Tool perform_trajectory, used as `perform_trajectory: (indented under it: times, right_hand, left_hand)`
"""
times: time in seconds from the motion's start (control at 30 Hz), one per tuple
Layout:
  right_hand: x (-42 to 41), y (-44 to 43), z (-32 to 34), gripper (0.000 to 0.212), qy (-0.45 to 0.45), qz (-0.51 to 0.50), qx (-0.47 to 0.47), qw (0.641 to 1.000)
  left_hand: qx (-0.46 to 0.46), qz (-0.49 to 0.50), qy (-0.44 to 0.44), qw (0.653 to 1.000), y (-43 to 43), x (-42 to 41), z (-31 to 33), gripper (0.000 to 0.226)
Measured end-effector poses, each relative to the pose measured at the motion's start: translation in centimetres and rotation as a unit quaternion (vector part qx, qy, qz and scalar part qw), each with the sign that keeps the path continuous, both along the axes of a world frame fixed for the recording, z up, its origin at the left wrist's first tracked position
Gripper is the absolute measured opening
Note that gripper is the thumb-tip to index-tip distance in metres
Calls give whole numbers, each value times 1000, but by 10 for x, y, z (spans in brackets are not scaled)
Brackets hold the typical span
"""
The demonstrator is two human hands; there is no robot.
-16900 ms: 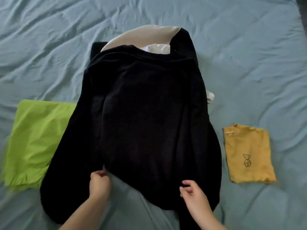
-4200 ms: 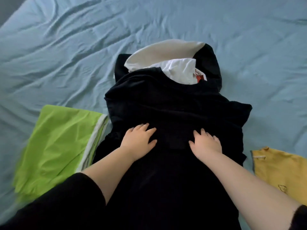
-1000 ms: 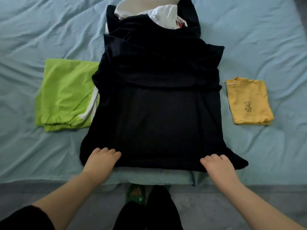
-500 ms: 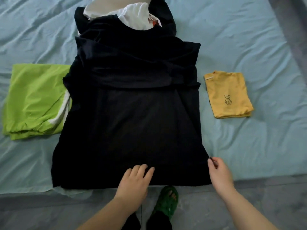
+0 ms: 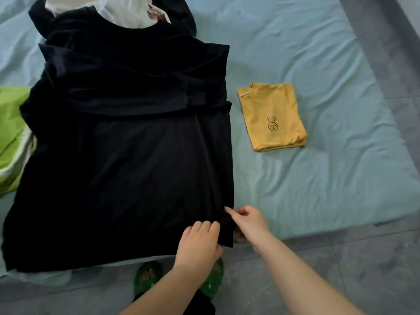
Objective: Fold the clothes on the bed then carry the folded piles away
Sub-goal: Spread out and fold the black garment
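Above 2 green slippers on the grey floor, the left hand curls its fingers over the near hem of a black shirt, and the right hand pinches its near right corner. The shirt lies spread on the blue bed, between a folded green garment and a folded yellow shirt. White clothes show beyond its collar.

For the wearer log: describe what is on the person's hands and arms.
The left hand and right hand are bare: no gloves, rings, watch or bracelet show. The left forearm and right forearm are uncovered down to the frame's edge; no sleeve is in view.
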State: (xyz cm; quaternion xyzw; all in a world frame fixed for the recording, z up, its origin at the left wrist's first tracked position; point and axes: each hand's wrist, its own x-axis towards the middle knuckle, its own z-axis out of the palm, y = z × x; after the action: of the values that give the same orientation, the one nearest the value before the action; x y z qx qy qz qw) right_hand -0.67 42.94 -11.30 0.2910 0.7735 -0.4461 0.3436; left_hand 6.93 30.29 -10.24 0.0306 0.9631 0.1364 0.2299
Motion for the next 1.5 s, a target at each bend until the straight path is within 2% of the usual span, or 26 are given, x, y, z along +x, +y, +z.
perform_trajectory:
  times: [0.1, 0.23, 0.3, 0.37, 0.47, 0.57, 0.7, 0.8, 0.93, 1.03, 1.13, 1.2, 1.33, 1.5]
  right_hand:
    - [-3, -10, 1, 44, 38, 89, -6, 995]
    - [-7, 4, 9, 38, 104, 17, -22, 994]
    - [-7, 17, 12, 40, 151, 5, -3, 989]
    - [-14, 28, 15, 42, 176, 8, 9, 984]
    - [-31, 39, 11, 45, 155, 22, 3, 988]
    - [-36, 46, -1, 45, 94, 39, -9, 995]
    - [-22, 49, -5, 42, 27, 7, -16, 999]
    - [-10, 49, -4, 41, -31, 30, -44, 998]
    - [-3, 45, -4, 26, 13, 108, 3, 994]
    - [-4, 49, 0, 25, 42, 41, 11, 998]
    - [1, 52, -2, 24, 53, 35, 29, 998]
    - [5, 49, -4, 26, 66, 64, 59, 994]
    - [9, 51, -2, 28, 134, 45, 92, 986]
    - [16, 51, -6, 14, 119, 112, 161, 973]
  left_hand:
    - [7, 0, -5, 1000, -6, 5, 9, 27]
    - [28, -5, 44, 999, 0, 1, 30, 18]
    - [41, -54, 82, 994, 6, 1, 33, 28]
    - [25, -97, 80, 992, 14, 5, 31, 34]
    - [-20, -128, 49, 990, 18, 16, 22, 31]
    - [-22, -58, 56, 997, 17, 15, 13, 24]
    - [-80, 40, 57, 994, 11, -8, 1, 40]
    - [-59, 20, 18, 998, 3, -21, -10, 30]
    - [12, -51, -11, 999, -17, -23, -2, 17]
    - [4, -96, -9, 995, -35, -11, 14, 25]
    - [-23, -53, -69, 996, -53, 3, 11, 16]
    - [-9, -39, -66, 997, -58, 5, 5, 19]
    - [42, -42, -45, 997, -45, 1, 0, 18]
    - [63, 5, -93, 994, -47, 3, -10, 25]
